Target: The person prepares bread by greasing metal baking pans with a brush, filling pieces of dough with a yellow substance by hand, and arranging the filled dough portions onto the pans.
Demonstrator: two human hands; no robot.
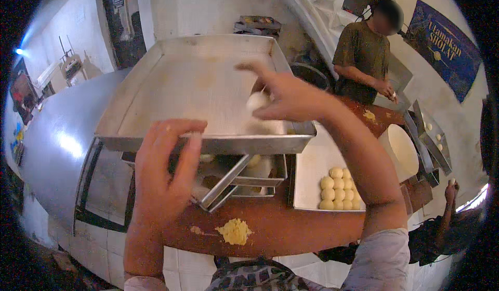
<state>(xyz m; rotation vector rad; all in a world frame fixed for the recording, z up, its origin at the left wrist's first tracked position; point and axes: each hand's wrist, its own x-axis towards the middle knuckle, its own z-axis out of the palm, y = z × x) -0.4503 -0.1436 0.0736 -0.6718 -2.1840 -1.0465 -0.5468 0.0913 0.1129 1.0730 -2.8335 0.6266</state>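
Observation:
A large shallow metal tray [208, 91] lies in front of me, stacked above smaller metal trays. Over its right half, my right hand [291, 98] holds a pale round dough ball [257, 102] between thumb and fingers, the index finger raised. The hand is slightly blurred. My left hand [169, 166] is at the tray's front rim, its thumb and fingers apart with nothing seen between them. Whether it touches the rim I cannot tell. To the right, partly behind my right forearm, another tray [309, 161] bears several yellowish dough balls [338, 189] in rows.
A crumbly yellow heap [235, 232] lies on the brown table [280, 234]. Lower trays [260, 182] hold a few balls. At right stand a cream bucket [403, 150] and a tilted tray [431, 135]. One person [366, 57] works across the table; another's arm [447, 202] shows at right.

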